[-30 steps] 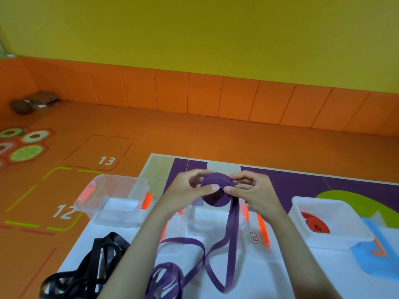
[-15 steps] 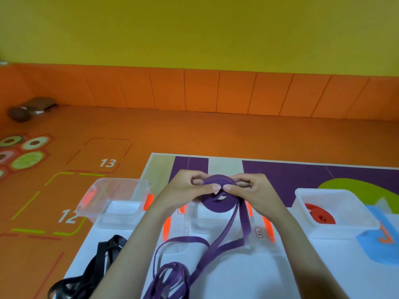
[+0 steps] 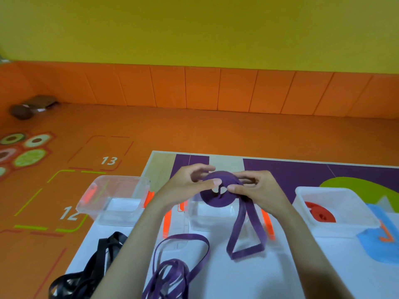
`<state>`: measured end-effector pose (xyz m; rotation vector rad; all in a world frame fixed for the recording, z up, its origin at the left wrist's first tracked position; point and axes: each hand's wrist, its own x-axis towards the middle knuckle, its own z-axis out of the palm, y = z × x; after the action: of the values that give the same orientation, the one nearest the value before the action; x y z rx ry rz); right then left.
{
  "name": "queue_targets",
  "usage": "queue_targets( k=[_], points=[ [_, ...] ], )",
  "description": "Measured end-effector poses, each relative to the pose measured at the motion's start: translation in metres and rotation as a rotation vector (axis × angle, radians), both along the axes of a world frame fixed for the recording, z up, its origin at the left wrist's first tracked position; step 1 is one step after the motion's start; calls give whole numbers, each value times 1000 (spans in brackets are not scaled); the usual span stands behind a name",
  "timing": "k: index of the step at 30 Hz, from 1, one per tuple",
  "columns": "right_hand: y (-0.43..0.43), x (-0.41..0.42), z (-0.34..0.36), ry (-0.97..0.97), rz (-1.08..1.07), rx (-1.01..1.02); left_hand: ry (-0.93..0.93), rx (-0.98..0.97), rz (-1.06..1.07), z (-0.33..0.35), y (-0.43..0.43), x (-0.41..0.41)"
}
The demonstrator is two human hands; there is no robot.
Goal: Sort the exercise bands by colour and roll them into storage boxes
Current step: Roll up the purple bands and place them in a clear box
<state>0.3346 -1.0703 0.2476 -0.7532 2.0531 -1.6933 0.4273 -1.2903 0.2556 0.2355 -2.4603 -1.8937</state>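
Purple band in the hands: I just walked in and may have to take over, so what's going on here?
A person is rolling a purple band into a coil, pinching it with the left hand and the right hand above the middle clear box. A short loop of it hangs unrolled. Other purple bands and black bands lie loose on the table. A red roll sits in the right box.
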Motion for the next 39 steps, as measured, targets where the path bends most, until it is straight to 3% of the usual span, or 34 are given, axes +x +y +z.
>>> queue_targets(
  k=[4,10,17,23,25,29,33,39],
  points=[
    [-10,3,-3,33,88,57,23,-116,-90,7,-3,-4],
    [-9,7,-13,-18,-50,-147,38,180,43,1,0,1],
    [-11,11,-14,-27,-107,-185,74,195,115,6,7,4],
    [-20,24,-18,-77,-152,-324,89,391,281,-2,21,4],
    [-18,23,-12,-113,-173,-332,95,334,254,-4,23,5],
    [-7,10,4,-101,-20,-154,121,-52,95,11,10,6],
    [-12,10,7,-68,94,-39,69,-152,-9,26,8,3],
    [-8,17,-16,-164,-101,-221,62,304,275,10,18,11]
  ],
)
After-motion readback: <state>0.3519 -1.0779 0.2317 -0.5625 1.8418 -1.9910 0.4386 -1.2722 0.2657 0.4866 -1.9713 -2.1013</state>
